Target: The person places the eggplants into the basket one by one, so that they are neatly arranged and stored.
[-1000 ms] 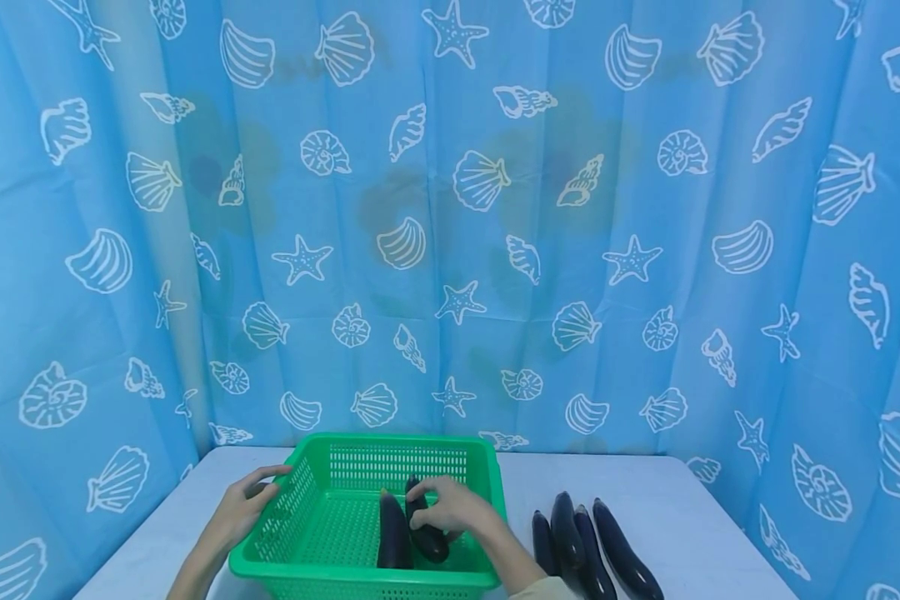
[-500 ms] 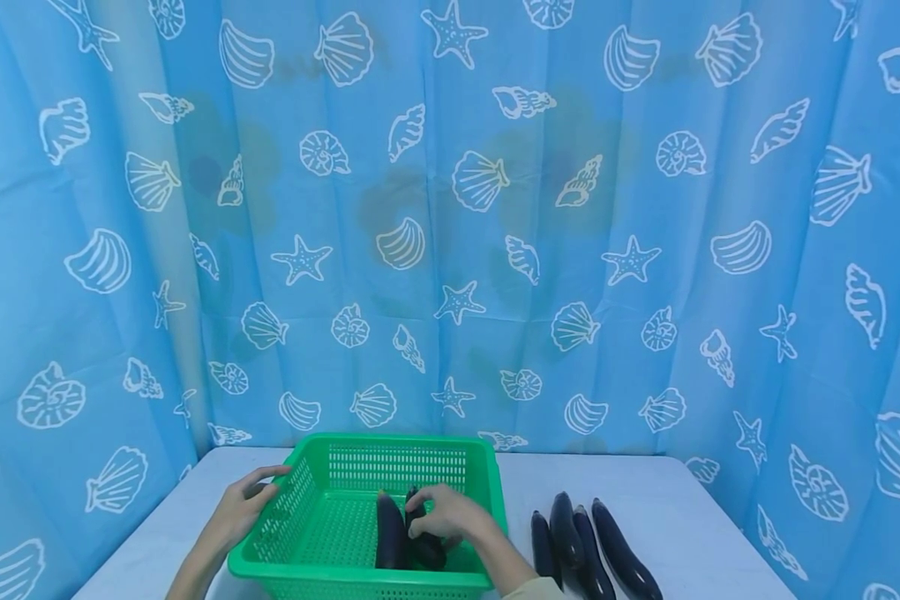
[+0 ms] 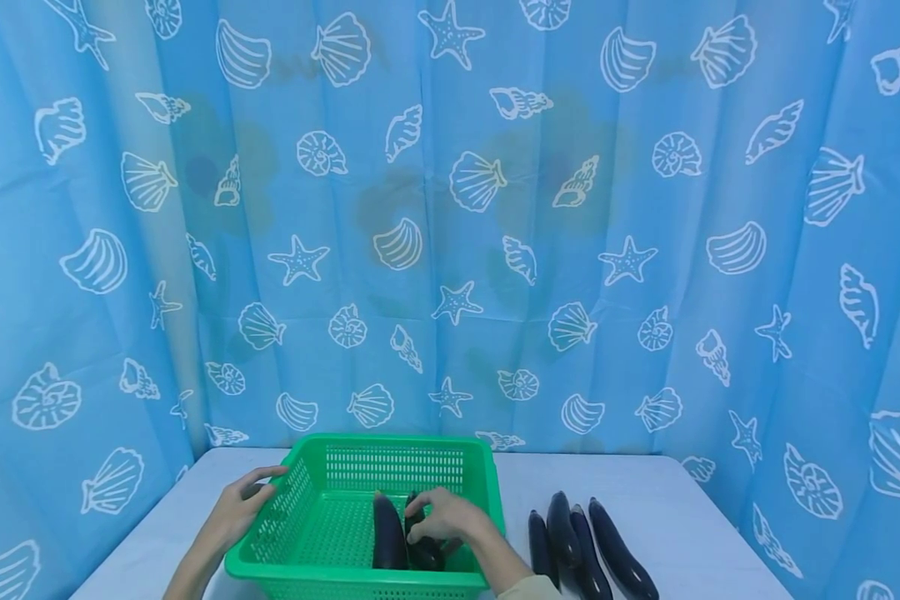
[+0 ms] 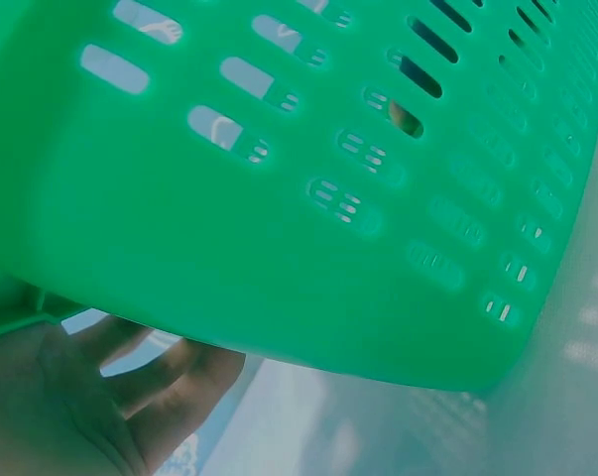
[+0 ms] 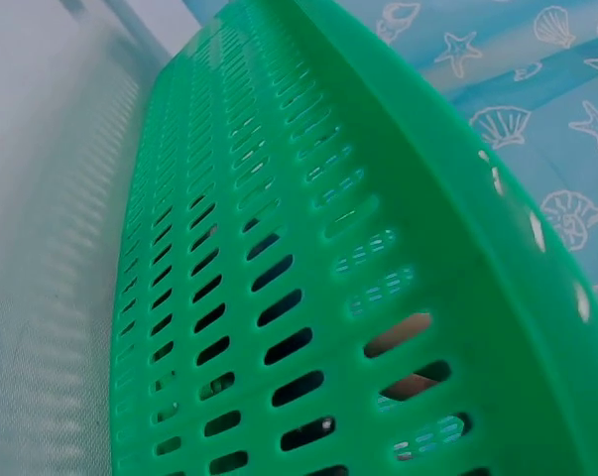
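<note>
In the head view a green plastic basket (image 3: 378, 575) with slotted walls stands on the white-covered table. My left hand (image 3: 232, 510) holds the basket's left rim; the left wrist view shows its fingers (image 4: 184, 392) partly hidden behind the green edge. Inside the basket my right hand (image 3: 450, 518) grips a dark eggplant (image 3: 425, 557) with thumb and fingers curled on it. A second eggplant (image 3: 389, 533) lies just left of it. The right wrist view has the perforated basket wall (image 5: 279, 238) in front, with only bits of skin and dark eggplant through the slots.
Several more eggplants (image 3: 561, 533) lie side by side on the table, right of the basket, with one (image 3: 621, 550) angled outward. A blue curtain (image 3: 450, 250) printed with shells and starfish hangs behind and on both sides. The white table (image 3: 690, 517) ends close to the curtain.
My right hand has lowered slightly toward the near side of the basket along with its eggplant. My left hand has stayed on the rim. The head view has shifted slightly.
</note>
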Action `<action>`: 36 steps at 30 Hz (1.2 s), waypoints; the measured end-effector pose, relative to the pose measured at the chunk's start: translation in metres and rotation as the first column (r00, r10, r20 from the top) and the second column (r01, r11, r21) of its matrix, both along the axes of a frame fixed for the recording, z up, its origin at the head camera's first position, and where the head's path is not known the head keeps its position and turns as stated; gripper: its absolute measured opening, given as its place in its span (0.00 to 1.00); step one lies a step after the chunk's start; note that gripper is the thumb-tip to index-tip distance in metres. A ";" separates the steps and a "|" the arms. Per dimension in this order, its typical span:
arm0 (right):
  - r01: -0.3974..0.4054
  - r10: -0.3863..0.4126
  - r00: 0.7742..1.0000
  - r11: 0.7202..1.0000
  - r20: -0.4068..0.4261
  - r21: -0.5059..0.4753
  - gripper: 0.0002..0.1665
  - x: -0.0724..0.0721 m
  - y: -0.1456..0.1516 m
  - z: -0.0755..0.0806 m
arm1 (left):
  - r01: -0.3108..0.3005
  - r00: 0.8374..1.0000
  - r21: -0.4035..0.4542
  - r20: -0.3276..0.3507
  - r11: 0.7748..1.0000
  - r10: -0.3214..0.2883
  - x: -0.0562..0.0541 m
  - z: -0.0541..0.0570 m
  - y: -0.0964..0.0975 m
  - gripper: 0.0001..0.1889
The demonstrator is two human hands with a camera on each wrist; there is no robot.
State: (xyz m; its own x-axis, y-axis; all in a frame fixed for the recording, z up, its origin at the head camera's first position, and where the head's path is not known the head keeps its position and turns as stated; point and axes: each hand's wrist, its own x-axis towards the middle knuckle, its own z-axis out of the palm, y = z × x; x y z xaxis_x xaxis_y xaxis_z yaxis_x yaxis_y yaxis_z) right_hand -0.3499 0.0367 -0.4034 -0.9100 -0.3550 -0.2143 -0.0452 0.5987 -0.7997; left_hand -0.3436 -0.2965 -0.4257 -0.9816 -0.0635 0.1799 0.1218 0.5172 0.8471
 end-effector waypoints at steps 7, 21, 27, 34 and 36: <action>0.000 0.000 0.999 1.000 0.044 -0.006 0.19 -0.001 0.002 -0.002 | -0.006 1.000 -0.006 -0.006 1.000 0.005 0.001 0.002 0.000 0.25; -0.018 0.018 0.999 1.000 0.029 0.002 0.18 0.002 0.005 -0.002 | -0.016 1.000 -0.003 0.002 1.000 0.016 0.002 -0.002 0.000 0.27; -0.026 0.026 0.999 1.000 0.019 -0.015 0.19 0.005 0.007 0.005 | -0.014 1.000 0.014 0.003 1.000 0.014 0.002 0.000 0.001 0.27; -0.047 0.047 0.999 0.999 0.009 -0.019 0.18 0.007 0.012 0.012 | -0.023 1.000 0.010 0.009 1.000 0.023 0.000 0.003 0.002 0.23; -0.056 0.057 0.998 0.998 0.009 -0.018 0.18 0.007 0.012 0.012 | -0.021 1.000 0.005 0.006 1.000 0.021 0.000 0.002 0.001 0.23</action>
State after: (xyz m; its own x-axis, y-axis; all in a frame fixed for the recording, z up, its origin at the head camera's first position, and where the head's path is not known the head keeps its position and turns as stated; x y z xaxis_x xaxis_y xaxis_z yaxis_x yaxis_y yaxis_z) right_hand -0.3434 0.0491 -0.3911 -0.8863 -0.4096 -0.2163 -0.0709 0.5814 -0.8105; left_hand -0.3436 -0.2952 -0.4237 -0.9811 -0.0853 0.1736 0.1057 0.5153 0.8505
